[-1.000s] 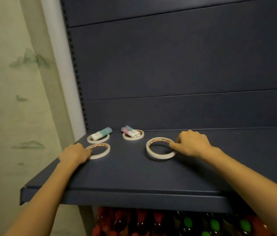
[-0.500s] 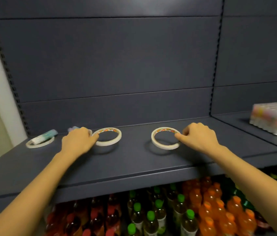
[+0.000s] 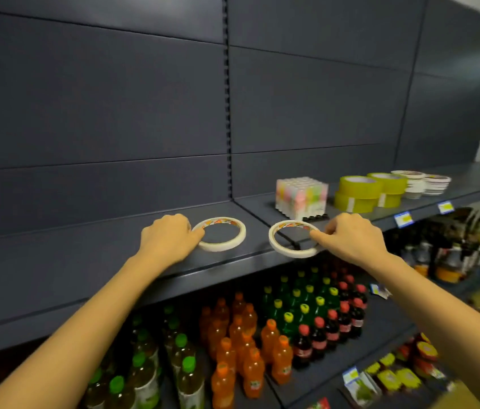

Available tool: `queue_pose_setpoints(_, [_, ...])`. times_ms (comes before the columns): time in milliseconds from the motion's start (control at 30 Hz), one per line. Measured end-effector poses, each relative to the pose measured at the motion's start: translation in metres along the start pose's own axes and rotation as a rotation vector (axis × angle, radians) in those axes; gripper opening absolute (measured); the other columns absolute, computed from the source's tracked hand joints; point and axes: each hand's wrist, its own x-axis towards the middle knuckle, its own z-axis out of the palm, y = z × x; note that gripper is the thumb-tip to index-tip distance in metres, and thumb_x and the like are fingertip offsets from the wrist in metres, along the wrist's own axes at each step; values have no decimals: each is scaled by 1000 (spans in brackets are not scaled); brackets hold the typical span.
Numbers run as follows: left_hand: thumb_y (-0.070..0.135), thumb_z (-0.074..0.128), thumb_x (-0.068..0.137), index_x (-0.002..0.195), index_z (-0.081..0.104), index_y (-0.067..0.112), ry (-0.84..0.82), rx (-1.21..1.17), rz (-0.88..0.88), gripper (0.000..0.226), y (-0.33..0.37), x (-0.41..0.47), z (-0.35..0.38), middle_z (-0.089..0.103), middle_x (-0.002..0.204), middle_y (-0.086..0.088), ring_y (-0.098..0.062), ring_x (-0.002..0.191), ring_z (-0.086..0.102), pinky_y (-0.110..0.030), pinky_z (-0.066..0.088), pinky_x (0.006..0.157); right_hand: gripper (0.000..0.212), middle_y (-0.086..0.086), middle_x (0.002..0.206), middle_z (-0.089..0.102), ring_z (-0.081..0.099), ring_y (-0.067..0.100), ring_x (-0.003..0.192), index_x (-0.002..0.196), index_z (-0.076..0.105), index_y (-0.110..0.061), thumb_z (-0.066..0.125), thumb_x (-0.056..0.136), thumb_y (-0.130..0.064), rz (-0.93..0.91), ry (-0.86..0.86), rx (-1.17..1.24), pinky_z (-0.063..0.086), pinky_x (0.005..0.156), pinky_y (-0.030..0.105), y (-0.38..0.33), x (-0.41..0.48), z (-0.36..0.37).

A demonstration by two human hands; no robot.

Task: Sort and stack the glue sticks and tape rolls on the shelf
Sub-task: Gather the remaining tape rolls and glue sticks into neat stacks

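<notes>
Dark shelf (image 3: 85, 261): each hand on one tape roll.
Left hand (image 3: 168, 236), fingers curled, pinches the rim of the left tape roll (image 3: 221, 247), which lies flat on the shelf. Right hand (image 3: 350, 237) pinches the right tape roll (image 3: 288, 252) at the shelf's front edge.

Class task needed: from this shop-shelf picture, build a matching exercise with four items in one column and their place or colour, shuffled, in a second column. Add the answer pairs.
Column A
1. left tape roll
2. right tape roll
3. glue stick pack
4. yellow-green tape rolls

Column B
a. over the joint in the shelf, pinched by the right hand
b. stacked in twos, right of the pack
c. pastel colours, one wrapped block
d. left of the joint, at the left hand

Pairs: 1-d, 2-a, 3-c, 4-b
</notes>
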Motion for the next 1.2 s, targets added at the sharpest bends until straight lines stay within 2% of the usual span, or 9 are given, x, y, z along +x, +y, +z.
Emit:
queue_pose_setpoints(267, [41,47,91,49,33,17,-16,-68,188,50,141,26,42,37,49,1,-17,47,35,-25,27,49,50,-1,47,48,49,18,52,51,62,-16,56,81,-56,165,-3,-55,28,45,23,119,2,-31])
queue_pose_setpoints(400, [47,43,92,52,33,16,-44,-78,264,51,198,47,63,39,56,-1,-23,58,42,-30,34,59,50,-1,48,52,54,20,53,50,61,-18,55,82,-57,236,-15,-68,32,46,23,172,15,-43])
queue_pose_setpoints(567, [45,43,93,61,43,12,-49,-83,347,46,267,83,90,47,69,-5,-25,74,44,-32,35,64,56,2,48,51,53,21,53,50,62,-14,52,82,-60,270,7,-124,33,46,23,237,47,-44])
queue_pose_setpoints(667, [44,44,93,56,46,12,-30,-80,401,49,310,113,107,56,70,-13,-32,78,57,-34,38,61,57,1,48,51,55,20,55,52,64,-15,51,82,-62,288,23,-159,32,45,22,279,73,-43])
queue_pose_setpoints(767, [40,48,90,70,60,7,-11,-132,410,40,358,148,120,64,85,-19,-38,88,60,-36,42,67,58,3,53,57,58,22,60,56,67,-11,52,82,-62,318,24,-182,37,48,24,323,106,-50])
queue_pose_setpoints(833, [39,47,89,73,61,10,13,-133,417,36,386,168,128,61,81,-14,-35,81,57,-34,37,65,61,5,53,56,56,22,57,58,66,-7,53,82,-62,332,30,-183,35,46,24,352,126,-56])
queue_pose_setpoints(967, [38,46,90,54,39,18,-17,-160,415,42,436,204,147,44,58,1,-24,67,48,-31,34,62,65,7,56,59,56,22,55,67,72,-5,50,83,-64,375,46,-145,35,46,23,403,158,-55])
queue_pose_setpoints(1100, [44,45,90,56,40,17,-20,-156,403,44,474,228,163,46,63,0,-24,72,48,-33,38,67,67,7,54,59,56,22,55,64,70,-6,47,83,-67,387,47,-105,37,48,25,443,184,-50])
queue_pose_setpoints(1200, [46,47,89,56,41,19,-8,-134,391,43,498,246,175,48,66,-1,-25,73,48,-32,37,67,60,7,56,61,57,22,58,62,69,-12,47,85,-63,379,37,-83,38,48,25,468,202,-46])
